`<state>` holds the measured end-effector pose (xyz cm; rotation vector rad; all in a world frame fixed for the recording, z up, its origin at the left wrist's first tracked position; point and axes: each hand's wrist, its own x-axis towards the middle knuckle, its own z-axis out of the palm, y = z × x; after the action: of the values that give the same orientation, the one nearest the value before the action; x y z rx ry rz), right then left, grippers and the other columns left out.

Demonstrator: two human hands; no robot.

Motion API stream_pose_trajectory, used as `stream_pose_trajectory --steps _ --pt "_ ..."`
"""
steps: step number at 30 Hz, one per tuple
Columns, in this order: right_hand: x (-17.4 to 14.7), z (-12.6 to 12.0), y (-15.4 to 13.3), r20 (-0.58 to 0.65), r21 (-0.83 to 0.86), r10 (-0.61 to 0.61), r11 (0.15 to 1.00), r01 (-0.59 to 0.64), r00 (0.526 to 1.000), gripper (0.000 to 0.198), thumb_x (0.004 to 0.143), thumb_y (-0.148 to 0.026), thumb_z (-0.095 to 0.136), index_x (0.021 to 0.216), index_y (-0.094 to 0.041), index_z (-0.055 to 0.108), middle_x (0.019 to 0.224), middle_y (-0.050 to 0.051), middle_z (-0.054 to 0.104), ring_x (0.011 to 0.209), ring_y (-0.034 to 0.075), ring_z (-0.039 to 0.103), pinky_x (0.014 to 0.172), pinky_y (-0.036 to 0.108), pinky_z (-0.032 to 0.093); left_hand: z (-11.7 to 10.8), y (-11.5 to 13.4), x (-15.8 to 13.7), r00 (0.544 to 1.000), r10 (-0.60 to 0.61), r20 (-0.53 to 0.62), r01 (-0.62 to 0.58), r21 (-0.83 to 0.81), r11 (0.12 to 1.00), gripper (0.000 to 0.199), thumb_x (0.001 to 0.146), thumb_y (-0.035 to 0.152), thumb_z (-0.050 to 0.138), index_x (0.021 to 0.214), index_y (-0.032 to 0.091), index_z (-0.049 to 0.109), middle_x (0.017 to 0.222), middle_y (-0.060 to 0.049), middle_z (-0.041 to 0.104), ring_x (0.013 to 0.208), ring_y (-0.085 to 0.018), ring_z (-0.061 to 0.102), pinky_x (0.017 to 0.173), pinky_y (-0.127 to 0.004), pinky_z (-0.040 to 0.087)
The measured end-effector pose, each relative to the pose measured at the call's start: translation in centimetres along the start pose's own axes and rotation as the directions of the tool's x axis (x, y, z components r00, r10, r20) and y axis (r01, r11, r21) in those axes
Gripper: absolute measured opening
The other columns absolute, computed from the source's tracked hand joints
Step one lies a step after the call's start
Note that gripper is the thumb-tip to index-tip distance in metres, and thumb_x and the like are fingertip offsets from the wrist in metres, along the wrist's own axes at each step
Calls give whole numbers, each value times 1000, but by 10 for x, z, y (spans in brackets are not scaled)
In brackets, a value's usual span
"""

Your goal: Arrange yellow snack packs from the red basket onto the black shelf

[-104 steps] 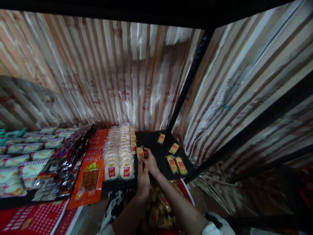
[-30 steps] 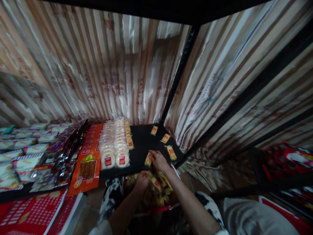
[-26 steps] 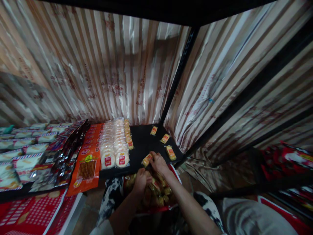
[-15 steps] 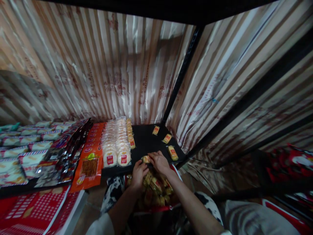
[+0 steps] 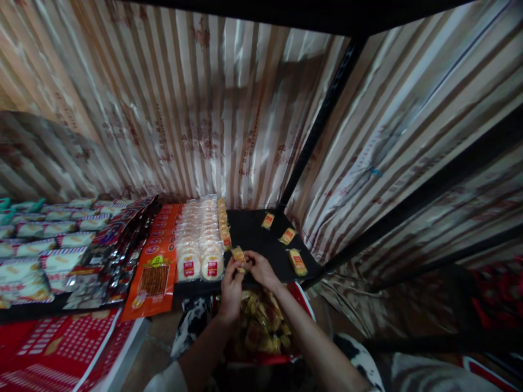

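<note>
A small yellow snack packet [image 5: 238, 254] with an orange-red label is upright between my hands, over the front edge of the black shelf [image 5: 253, 239]. My left hand [image 5: 231, 291] pinches it from the left and below. From the right, the bent fingers of my right hand [image 5: 261, 269] close on its side. Just behind it, a row of similar yellow packets [image 5: 226, 237] runs back along the white round crackers [image 5: 212, 264]. Below my forearms, a red box [image 5: 304, 302] holds many loose yellow packets [image 5: 261, 326].
Three yellow packets lie apart on the shelf's right side, the nearest being one packet [image 5: 297, 262]. Left of the crackers are an orange snack bag [image 5: 153, 267], dark bags [image 5: 118, 256] and white bags [image 5: 63, 267]. A black post [image 5: 314, 136] stands at the back corner before striped curtains [image 5: 229, 109].
Both hands have lifted the packet slightly and turned it more upright, moving it left toward the row of packets. The view has shifted a little.
</note>
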<state>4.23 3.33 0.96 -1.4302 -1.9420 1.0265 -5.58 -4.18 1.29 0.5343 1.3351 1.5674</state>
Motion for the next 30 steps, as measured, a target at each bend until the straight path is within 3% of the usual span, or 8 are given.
stream_pose_trajectory --steps 5,12,19,30 --pt "22 25 -10 -149 -6 47 999 -49 988 29 71 -19 56 99 -21 65 88 2 66 71 13 60 68 23 48 -3 -6 10 999 49 -3 -48 149 988 27 73 11 51 95 18 66 135 -5 48 131 -19 35 111 -31 25" --pt "39 43 -8 -164 -50 98 993 -107 982 31 75 -21 56 106 -23 62 95 2 65 78 13 62 72 23 48 -3 -10 19 998 27 54 -37 198 979 39 79 20 46 117 15 56 139 -8 43 132 -20 33 112 -35 23" --pt "44 53 3 -194 32 53 998 -47 980 42 73 -19 57 114 -21 58 93 3 62 74 13 60 74 25 49 -3 -16 26 996 51 78 -59 105 993 51 81 24 44 130 11 43 144 -10 35 135 -19 27 113 -33 19" --pt "43 67 7 -283 190 -7 980 64 959 40 75 -17 51 113 -22 59 95 4 58 78 14 61 72 27 53 -4 -36 36 999 1 54 -1 -9 1000 50 84 38 45 131 19 44 146 -4 32 136 -19 23 113 -31 18"
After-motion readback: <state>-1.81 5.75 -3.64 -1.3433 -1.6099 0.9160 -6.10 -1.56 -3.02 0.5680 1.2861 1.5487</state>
